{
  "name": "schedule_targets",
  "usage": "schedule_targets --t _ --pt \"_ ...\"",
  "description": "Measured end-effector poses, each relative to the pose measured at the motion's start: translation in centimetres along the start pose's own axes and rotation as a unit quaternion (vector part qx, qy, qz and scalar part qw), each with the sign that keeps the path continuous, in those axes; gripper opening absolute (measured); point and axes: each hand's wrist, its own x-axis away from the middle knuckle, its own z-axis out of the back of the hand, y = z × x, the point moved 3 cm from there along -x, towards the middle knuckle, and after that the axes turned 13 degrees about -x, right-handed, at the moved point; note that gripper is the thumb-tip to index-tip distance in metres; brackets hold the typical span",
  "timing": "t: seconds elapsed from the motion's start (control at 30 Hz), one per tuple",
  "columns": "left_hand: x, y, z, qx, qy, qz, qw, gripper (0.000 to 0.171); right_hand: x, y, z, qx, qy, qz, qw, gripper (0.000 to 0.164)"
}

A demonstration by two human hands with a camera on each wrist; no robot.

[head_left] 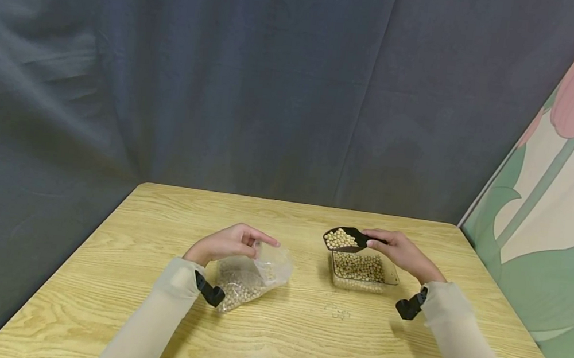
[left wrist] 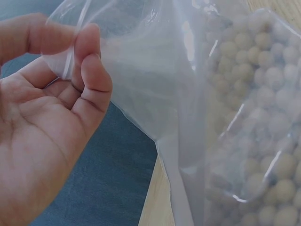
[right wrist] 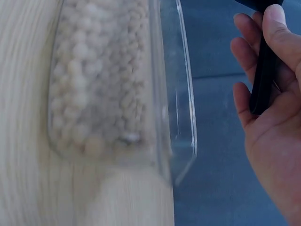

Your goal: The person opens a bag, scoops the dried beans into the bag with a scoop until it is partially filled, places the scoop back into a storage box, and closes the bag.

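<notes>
My right hand (head_left: pixel 398 251) grips the handle of a black scoop (head_left: pixel 362 240), held over the far side of a clear plastic box (head_left: pixel 390 279). The scoop's bowl carries a heap of pale round soybeans (head_left: pixel 339 239). More beans (right wrist: pixel 89 70) fill the lower part of the box, blurred in the right wrist view. On the left, my left hand (head_left: pixel 233 243) pinches the rim of a clear zip bag (left wrist: pixel 136 70) between thumb and fingers. The bag's mouth gapes toward the right, and beans (left wrist: pixel 263 94) lie in its lower part on the table.
Both the bag and the box stand on a wooden table (head_left: pixel 292 341), a gap of bare wood between them. A small faint marking (head_left: pixel 338 312) shows in front of the box. Dark curtain (head_left: pixel 254 83) hangs behind, and a flower-patterned cloth (head_left: pixel 562 228) is at the right.
</notes>
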Motion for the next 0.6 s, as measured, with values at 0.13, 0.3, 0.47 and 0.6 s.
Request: schedule_targets --t 0.13,0.3,0.47,0.6 --pt "0.0 0.0 0.0 0.001 0.000 0.001 1.0000 0.044 -0.5 -0.6 -0.6 -0.010 -0.005 0.007 1.000 0.055" --pt "0.0 0.0 -0.1 0.002 0.002 0.006 1.0000 0.044 -1.0 -1.2 -1.3 -0.021 -0.015 0.012 1.000 0.055" --pt "-0.1 0.1 -0.2 0.000 0.003 0.003 1.0000 0.044 -1.4 -1.8 -1.9 -0.021 -0.022 0.013 0.999 0.053" --pt "-0.1 0.2 -0.1 0.002 0.004 0.000 1.0000 0.044 -1.8 -2.1 -2.5 -0.024 -0.029 0.012 0.999 0.054"
